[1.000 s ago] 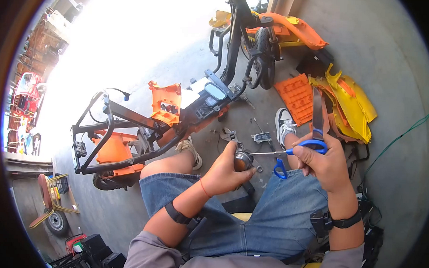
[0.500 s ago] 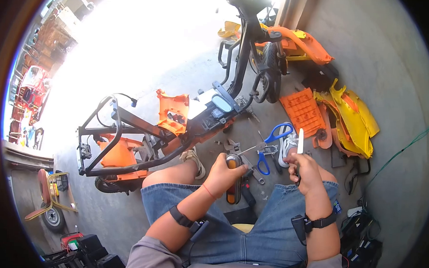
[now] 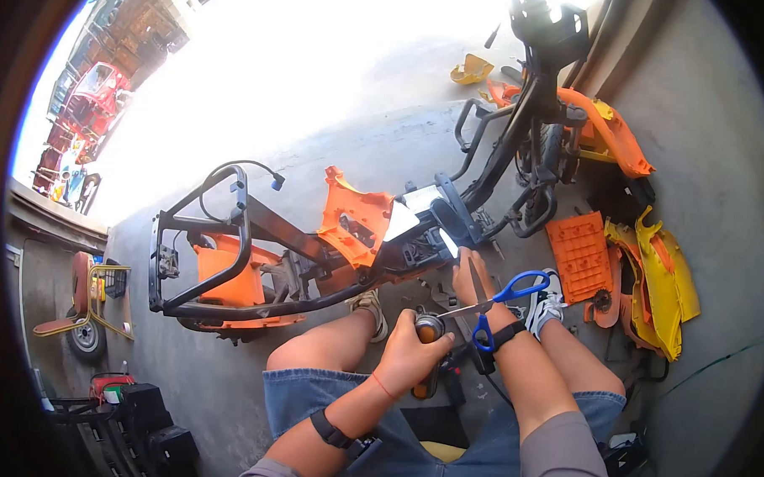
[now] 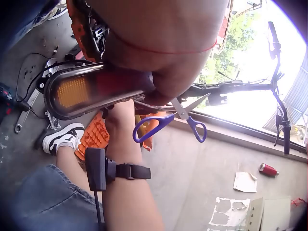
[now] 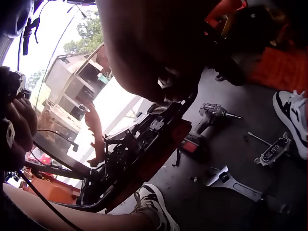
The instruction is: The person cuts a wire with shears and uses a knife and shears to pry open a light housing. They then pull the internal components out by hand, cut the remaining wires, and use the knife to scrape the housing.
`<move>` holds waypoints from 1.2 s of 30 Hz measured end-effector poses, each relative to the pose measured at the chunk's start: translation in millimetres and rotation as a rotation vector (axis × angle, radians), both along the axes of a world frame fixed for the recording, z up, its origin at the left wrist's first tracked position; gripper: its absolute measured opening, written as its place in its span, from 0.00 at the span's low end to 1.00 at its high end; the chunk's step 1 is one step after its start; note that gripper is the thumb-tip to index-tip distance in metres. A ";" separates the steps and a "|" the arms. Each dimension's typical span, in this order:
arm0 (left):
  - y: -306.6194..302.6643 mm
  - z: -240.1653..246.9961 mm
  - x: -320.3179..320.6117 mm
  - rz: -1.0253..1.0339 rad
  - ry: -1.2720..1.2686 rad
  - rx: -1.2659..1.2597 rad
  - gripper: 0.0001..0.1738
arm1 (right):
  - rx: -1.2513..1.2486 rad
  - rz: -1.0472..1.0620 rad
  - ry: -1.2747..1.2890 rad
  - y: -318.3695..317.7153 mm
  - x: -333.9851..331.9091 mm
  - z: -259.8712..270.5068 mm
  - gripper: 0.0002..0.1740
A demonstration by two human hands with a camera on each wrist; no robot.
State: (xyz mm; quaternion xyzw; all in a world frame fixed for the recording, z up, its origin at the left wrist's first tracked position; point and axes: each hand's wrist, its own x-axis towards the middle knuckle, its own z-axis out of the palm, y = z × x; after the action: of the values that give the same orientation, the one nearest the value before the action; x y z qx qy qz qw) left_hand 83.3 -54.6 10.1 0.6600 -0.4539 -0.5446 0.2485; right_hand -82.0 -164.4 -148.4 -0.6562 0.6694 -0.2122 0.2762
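My left hand (image 3: 410, 350) grips an oblong lamp (image 3: 429, 328) with an amber lens (image 4: 72, 92) over my lap. Blue-handled scissors (image 3: 515, 289) jut out to the right from that same grip, their blades pinned under the hand (image 4: 159, 43) and the handles (image 4: 166, 120) hanging free. My right hand (image 3: 465, 275) reaches forward past the scissors to the stripped scooter frame (image 3: 256, 226), at its middle by a white panel. A thin grey strip lies along that hand; what it is stays unclear. In the right wrist view the hand (image 5: 159, 48) is a dark blur against the frame.
A cordless drill (image 5: 204, 120) and an adjustable wrench (image 5: 231, 183) lie on the concrete between my shoes (image 3: 548, 307). Orange (image 3: 579, 254) and yellow (image 3: 666, 282) body panels are piled at the right wall. The front wheel and handlebars (image 3: 545, 25) stand ahead.
My right hand has gone from holding a pale blade upright beside my knee to reaching forward to the frame. The left hand still grips lamp and scissors. My head has tipped forward.
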 end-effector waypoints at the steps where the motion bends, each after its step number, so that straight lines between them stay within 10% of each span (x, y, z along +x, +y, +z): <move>1: -2.7 2.2 3.5 0.009 -0.019 0.005 0.33 | -0.015 0.082 0.071 -6.1 5.6 -10.4 0.19; 11: -16.0 12.1 9.7 0.007 0.014 0.001 0.32 | -0.165 -0.028 0.044 -10.3 27.6 -12.0 0.21; 15: -14.6 12.1 10.9 -0.027 -0.008 0.026 0.31 | 0.361 -0.278 -0.514 9.3 -19.7 25.2 0.17; 19: -13.1 22.4 5.3 -0.110 0.048 -0.040 0.30 | 0.593 0.198 -1.381 60.7 -80.0 129.7 0.34; 24: 0.2 12.5 -21.5 -0.214 0.029 -0.231 0.31 | 0.464 0.212 -1.221 123.0 -90.2 215.9 0.39; 30: 7.8 22.4 -55.1 -0.399 0.016 -0.372 0.31 | 0.163 -0.336 -1.091 148.1 -71.1 205.9 0.19; 36: -2.2 33.8 -56.0 -0.537 -0.011 -0.502 0.32 | 0.254 -0.254 -0.978 141.8 -98.0 213.1 0.22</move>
State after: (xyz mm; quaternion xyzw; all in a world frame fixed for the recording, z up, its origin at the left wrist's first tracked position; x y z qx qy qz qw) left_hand 27.3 -56.9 43.9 0.4387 -0.7318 -0.4587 0.2482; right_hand -180.0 -22.7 64.7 -0.3551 0.5570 -0.4429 0.6062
